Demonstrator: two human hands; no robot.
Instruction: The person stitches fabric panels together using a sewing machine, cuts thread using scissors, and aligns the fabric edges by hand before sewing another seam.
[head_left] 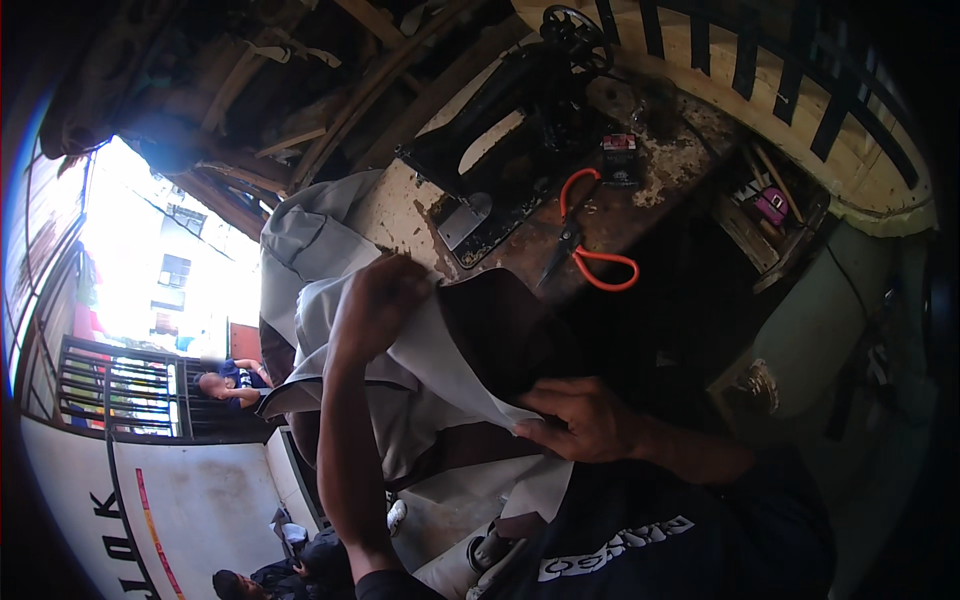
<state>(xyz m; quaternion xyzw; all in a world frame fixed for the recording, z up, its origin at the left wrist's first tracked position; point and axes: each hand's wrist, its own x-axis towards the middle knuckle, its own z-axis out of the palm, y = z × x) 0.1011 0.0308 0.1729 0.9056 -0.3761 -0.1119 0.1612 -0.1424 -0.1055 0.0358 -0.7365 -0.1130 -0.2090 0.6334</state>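
A large piece of grey fabric point(440, 350) with dark brown parts drapes across my lap and up onto the edge of the sewing table. My left hand point(385, 300) is closed on the fabric's upper edge, close to the machine; its fingertips are dim and partly hidden. Lower and to the right, my right hand point(585, 420) pinches the grey border between thumb and fingers. Between the hands that border runs slanting, with the brown side point(500, 325) showing beside it. Scissors with orange handles point(605, 270) lie on the table just beyond the fabric.
A black sewing machine point(490, 150) stands on the worn tabletop point(665, 185), a small dark box point(620, 160) beside it. An open drawer point(745, 235) holds a pink item point(772, 205). Two other people point(240, 382) are at the left and lower left, beyond the fabric.
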